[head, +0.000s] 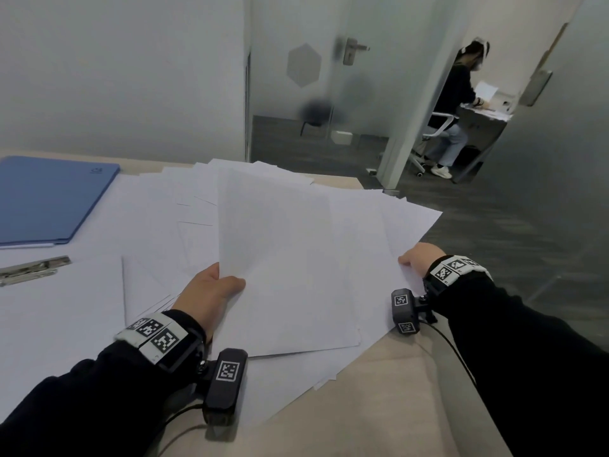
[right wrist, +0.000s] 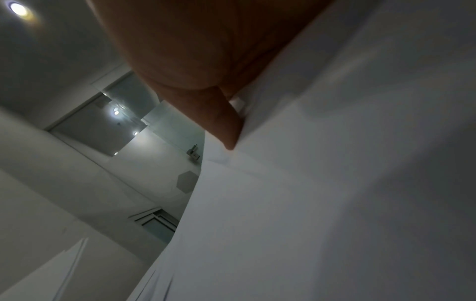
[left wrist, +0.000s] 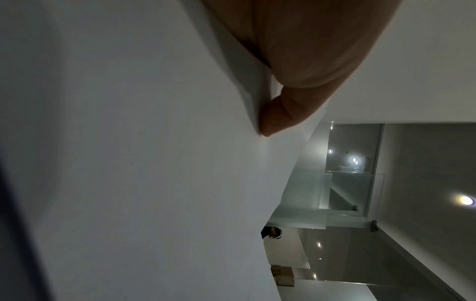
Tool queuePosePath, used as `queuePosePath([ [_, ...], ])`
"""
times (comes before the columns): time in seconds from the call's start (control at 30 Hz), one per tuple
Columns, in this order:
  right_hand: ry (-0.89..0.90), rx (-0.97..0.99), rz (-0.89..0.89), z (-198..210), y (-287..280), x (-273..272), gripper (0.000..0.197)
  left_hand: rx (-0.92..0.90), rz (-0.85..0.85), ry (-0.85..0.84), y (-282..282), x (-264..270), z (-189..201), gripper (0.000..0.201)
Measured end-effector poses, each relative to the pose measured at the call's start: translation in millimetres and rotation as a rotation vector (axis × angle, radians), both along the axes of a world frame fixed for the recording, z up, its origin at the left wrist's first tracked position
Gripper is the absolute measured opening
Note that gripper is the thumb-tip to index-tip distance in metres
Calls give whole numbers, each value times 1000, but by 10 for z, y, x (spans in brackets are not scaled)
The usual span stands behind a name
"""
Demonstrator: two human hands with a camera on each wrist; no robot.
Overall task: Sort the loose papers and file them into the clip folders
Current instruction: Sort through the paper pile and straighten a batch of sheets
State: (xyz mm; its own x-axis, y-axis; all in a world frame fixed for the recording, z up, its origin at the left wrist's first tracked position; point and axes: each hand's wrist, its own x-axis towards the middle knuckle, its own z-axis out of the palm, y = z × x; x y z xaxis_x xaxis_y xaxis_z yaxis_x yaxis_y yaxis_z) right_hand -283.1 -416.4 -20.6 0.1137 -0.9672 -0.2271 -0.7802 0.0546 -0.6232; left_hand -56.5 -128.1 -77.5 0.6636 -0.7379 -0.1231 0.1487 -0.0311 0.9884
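Head view only — blue folder (head: 49,199), metal clip (head: 33,268)

We see plain white loose papers (head: 270,245) spread over a pale beige table (head: 405,390), with a solid blue folder (head: 49,199) and a silver metal clip (head: 33,268) at the far left. Both our sleeves (head: 527,351) are black, and each wristband (head: 155,334) carries black-and-white square code patterns. Beyond, the floor (head: 494,225) is dark grey.
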Motion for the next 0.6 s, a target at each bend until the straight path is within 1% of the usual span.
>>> queuePosePath([
  [0.1,-109,141,52,-83,3,-18,40,12,3,14,-6,9,-6,31],
  [0.13,-126,122,111,-158,-44,-5,42,13,3,18,-9,17,-14,32],
  [0.17,-182,124,88,-245,-112,0,46,16,-2,16,-7,20,-12,32],
  [0.23,-121,124,132,-293,-121,29,49,29,-12,4,-9,27,-20,31],
  [0.27,-43,111,145,-264,-71,59,44,29,-14,0,-13,30,-23,31],
  [0.3,-17,106,135,-241,-39,82,42,28,-9,6,-11,30,-23,29],
  [0.4,11,43,85,-182,-20,82,47,34,6,-9,-15,25,-21,25],
  [0.43,4,13,62,-158,9,56,46,35,1,-22,-11,20,-11,25],
  [0.53,-21,-79,42,-98,97,-120,30,59,18,-60,-6,23,6,16],
  [0.6,-77,-145,29,-26,170,-293,23,95,30,-81,-14,24,29,16],
])
